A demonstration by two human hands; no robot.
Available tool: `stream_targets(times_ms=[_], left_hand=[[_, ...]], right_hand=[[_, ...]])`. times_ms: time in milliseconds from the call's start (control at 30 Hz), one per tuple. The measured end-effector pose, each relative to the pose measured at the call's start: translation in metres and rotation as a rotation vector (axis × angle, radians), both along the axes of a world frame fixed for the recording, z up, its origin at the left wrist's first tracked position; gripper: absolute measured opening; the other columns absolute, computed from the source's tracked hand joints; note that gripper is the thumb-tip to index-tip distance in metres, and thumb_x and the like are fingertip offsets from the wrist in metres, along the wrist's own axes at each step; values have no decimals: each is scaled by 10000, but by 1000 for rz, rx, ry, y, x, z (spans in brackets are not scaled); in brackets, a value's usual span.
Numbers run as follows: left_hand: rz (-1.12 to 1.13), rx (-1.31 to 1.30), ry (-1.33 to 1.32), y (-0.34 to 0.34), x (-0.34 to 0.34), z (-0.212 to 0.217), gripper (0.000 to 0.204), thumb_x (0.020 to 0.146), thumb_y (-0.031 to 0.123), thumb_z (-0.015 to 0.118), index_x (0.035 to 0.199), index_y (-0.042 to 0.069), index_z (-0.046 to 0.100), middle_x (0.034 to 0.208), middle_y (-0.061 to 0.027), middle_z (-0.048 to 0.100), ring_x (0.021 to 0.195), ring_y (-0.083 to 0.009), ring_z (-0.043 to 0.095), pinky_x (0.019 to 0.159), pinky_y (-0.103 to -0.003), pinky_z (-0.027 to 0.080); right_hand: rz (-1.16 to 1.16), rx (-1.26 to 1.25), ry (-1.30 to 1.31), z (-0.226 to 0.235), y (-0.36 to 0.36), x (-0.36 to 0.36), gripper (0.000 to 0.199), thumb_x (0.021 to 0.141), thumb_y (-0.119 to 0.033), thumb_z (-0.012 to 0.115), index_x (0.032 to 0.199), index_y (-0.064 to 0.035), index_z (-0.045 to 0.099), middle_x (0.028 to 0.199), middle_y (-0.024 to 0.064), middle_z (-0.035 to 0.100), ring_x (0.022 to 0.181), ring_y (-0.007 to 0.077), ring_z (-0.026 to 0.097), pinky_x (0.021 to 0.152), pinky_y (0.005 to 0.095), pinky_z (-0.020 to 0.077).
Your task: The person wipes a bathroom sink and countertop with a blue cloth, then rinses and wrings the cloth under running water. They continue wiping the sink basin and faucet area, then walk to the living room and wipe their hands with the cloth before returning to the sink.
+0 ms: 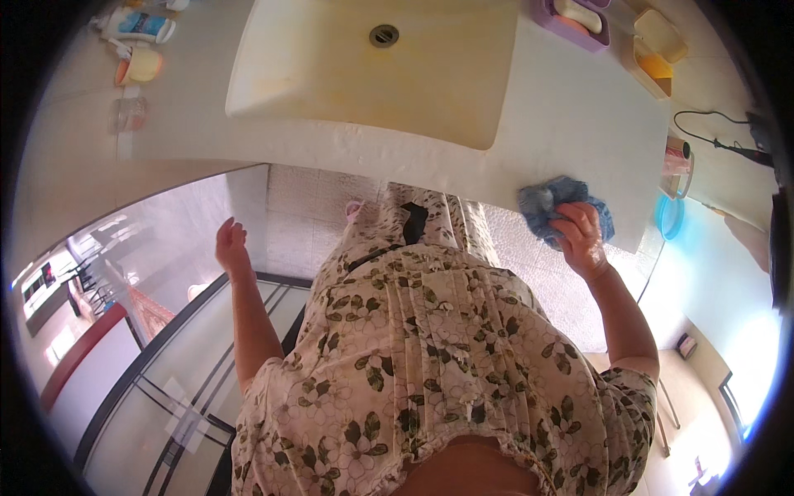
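Observation:
My right hand (582,238) grips a crumpled blue cloth (543,204) at the front edge of the white countertop (571,124), to the right of the basin. Part of the cloth lies on the counter, and my fingers are bunched over its near side. My left hand (231,245) hangs in the air to the left, apart from the counter, with its fingers curled in and nothing seen in them. Between the two sits the pale, yellow-stained sink basin (430,91) with a round metal drain (384,35). Wet spots show along the counter's front edge.
Toward the back right stand a purple soap box (576,23) with soap bars and a yellow soap box (653,70). Bottles (141,26), a cup (139,66) and a clear tumbler (131,114) line the left end. A glass-panelled black frame (194,397) is behind my left arm.

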State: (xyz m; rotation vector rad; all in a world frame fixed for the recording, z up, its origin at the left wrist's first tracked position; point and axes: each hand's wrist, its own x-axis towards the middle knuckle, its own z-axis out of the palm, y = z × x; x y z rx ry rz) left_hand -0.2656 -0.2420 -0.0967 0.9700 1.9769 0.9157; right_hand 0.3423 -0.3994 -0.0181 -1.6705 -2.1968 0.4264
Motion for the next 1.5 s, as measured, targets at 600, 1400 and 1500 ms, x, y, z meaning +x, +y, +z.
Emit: stream_targets(times_ms=[600,1400,1500], left_hand=[[126,-268,-30,-85,-35,-83,252,839,134,620,1077,51,610,846,-47,627,672,-102,571,603,-217,467],[78,-460,-158,-107,-16,-115,231,847,154,613,1043,32,624,773,-54,626,624,-107,577,525,-213,443],[98,-453,-172,-121,-19,-119,227,848,163,620,1039,40,620,775,-53,625,614,-110,574,522,-218,447]], right_hand=[[-581,110,282,10,255,-2,287,899,-241,550,1151,-119,614,1093,67,600,942,192,568,841,303,440],[366,33,-170,-34,141,-82,423,731,-92,659,1110,-280,640,1087,51,531,1014,268,486,881,388,427],[401,62,-141,-39,179,-122,420,759,-139,646,1143,-308,619,1094,51,520,1010,264,492,877,389,434]])
